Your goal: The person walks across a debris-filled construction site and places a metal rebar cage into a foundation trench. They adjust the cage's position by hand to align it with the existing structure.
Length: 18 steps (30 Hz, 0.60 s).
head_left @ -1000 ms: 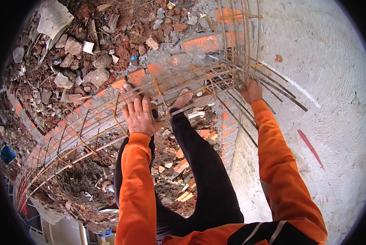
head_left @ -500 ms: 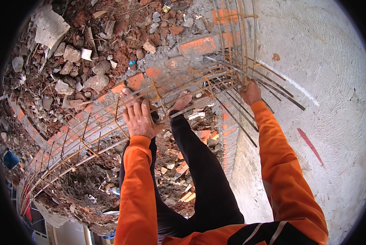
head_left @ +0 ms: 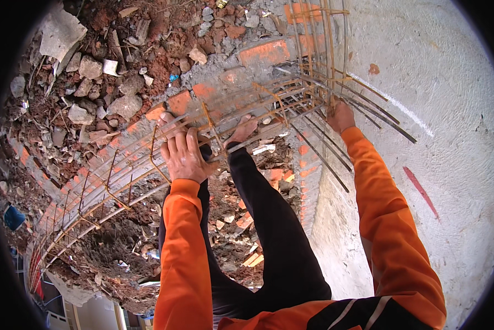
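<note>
A long rebar cage of steel bars and rusty stirrups runs from the lower left to the corner at the upper right. My left hand is closed over its near bars, fingers curled across the top. Beside the wall, my right hand is wrapped round the foot of the upright rebar, where the two sets of bars cross. My palm hides the exact bars there. Loose bar ends poke out past that hand, against the concrete.
Under the cage runs a low course of orange bricks in grey mortar, where my bare foot rests. Stones and broken concrete cover the soil beyond. A rendered concrete wall with white and red marks rises on the right.
The view has shifted slightly. Both hands keep their holds on the rebar, and the cage shows no clear movement.
</note>
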Tool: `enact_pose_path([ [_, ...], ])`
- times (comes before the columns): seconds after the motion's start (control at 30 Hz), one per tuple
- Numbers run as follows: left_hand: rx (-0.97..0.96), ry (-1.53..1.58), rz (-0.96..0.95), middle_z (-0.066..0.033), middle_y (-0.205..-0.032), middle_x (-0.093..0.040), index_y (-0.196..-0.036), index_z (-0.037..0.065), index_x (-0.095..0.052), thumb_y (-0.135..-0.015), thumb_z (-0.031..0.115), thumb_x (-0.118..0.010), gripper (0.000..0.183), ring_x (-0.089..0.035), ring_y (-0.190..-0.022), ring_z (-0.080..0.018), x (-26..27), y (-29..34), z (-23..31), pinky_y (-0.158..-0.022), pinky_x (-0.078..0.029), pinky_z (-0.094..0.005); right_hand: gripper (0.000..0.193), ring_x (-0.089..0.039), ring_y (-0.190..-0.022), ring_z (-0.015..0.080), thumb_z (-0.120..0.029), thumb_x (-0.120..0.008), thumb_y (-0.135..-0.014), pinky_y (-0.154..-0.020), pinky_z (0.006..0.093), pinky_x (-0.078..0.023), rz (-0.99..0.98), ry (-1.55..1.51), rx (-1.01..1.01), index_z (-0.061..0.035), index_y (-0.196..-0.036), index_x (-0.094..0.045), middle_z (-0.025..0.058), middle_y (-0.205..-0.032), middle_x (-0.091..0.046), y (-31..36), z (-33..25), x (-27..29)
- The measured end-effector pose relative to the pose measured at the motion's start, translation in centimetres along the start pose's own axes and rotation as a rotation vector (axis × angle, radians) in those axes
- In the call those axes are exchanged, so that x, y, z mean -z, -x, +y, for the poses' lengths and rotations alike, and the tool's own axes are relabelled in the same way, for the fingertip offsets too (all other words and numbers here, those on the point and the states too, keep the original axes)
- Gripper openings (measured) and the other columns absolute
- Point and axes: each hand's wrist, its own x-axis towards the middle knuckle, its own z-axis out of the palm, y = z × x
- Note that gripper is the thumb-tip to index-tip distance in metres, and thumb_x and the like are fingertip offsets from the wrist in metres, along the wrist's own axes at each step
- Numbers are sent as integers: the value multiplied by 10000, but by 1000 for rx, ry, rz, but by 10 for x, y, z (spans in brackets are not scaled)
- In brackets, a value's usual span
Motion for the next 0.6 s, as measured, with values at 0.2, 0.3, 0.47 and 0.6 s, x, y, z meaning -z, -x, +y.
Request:
enact_pose_path([
  [0.2, -7, 3, -3, -95, -1116, -489, -1205, 124, -444, -381, 347, -859, 949, -465, -1084, -320, -1, 0, -1, -896, -316, -480, 260, -597, -884, 402, -171, -622, -769, -777, 454, -491, 177, -63, 54, -28, -984, -600, 228, -898, -631, 4, -2, -7],
  [0.3, -4, 13, -8, -96, -1108, -489, -1207, 126, -440, -382, 351, -859, 952, -461, -1088, -320, 0, 0, 0, -900, -315, -482, 291, -599, -883, 403, -183, -626, -772, -777, 452, -491, 91, -40, 30, -39, -1022, -588, 230, -910, -632, 0, -5, -4],
  [0.47, -15, 4, -23, -105, -1101, -476, -1251, 86, -444, -453, 410, -817, 938, -455, -1045, -316, 0, 1, -1, -959, -288, -479, 285, -604, -865, 405, -187, -619, -778, -766, 451, -494, 130, -71, 12, -58, -1031, -597, 237, -898, -633, 4, -10, 1],
  [0.6, -11, -12, -17, -107, -1101, -478, -1257, 90, -438, -459, 402, -812, 934, -459, -1040, -315, 0, 1, 1, -958, -291, -476, 204, -612, -820, 408, -211, -620, -781, -735, 448, -498, 102, -87, 40, -41, -891, -646, 237, -825, -637, 0, -6, 6],
])
